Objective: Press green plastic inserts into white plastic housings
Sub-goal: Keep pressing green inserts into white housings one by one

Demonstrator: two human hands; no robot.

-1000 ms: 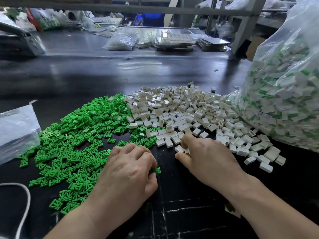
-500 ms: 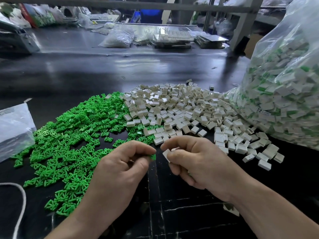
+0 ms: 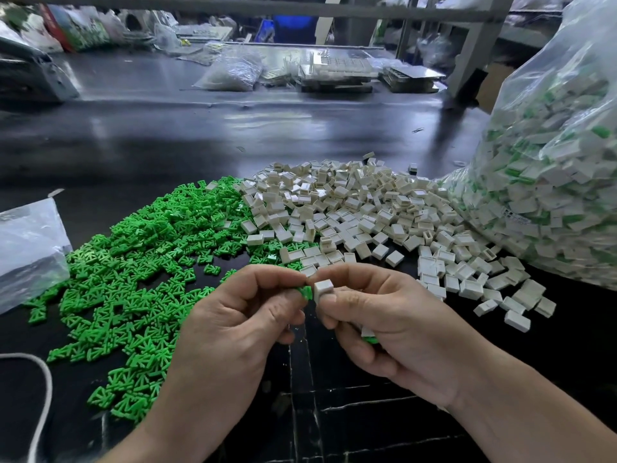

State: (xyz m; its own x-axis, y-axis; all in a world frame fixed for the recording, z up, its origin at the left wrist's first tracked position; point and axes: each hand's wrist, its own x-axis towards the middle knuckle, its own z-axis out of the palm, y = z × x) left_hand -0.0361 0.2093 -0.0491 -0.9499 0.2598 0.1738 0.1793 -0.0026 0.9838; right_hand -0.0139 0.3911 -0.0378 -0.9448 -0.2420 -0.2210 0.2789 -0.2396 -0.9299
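A: In the head view, where are the hands?

B: Both are held just above the black table (image 3: 233,135), close together at the near edge. The left hand (image 3: 240,315) pinches a green insert (image 3: 306,292) between thumb and forefinger, with the other fingers curled under. The right hand (image 3: 394,329) pinches a white housing (image 3: 323,288) between thumb and forefinger.

A: Do the two parts meet?

B: They touch. The insert sits against the housing's left side. The fingertips cover the joint, so I cannot tell how far in it is.

A: Does the right hand hold anything else?

B: A small white-and-green piece (image 3: 369,336) shows under its curled lower fingers, tucked against the palm.

A: And the stock?

B: The pile of green inserts (image 3: 133,262) spreads over the table to the left of the hands. The pile of white housings (image 3: 367,215) lies beyond them and to the right. The two piles run into each other where they meet. A large clear bag (image 3: 551,162) packed with white-and-green pieces stands at the right edge, against the housings. A smaller clear bag (image 3: 26,248) lies at the left edge, just beside the green pile. A white cord (image 3: 45,389) curves through the lower left corner.
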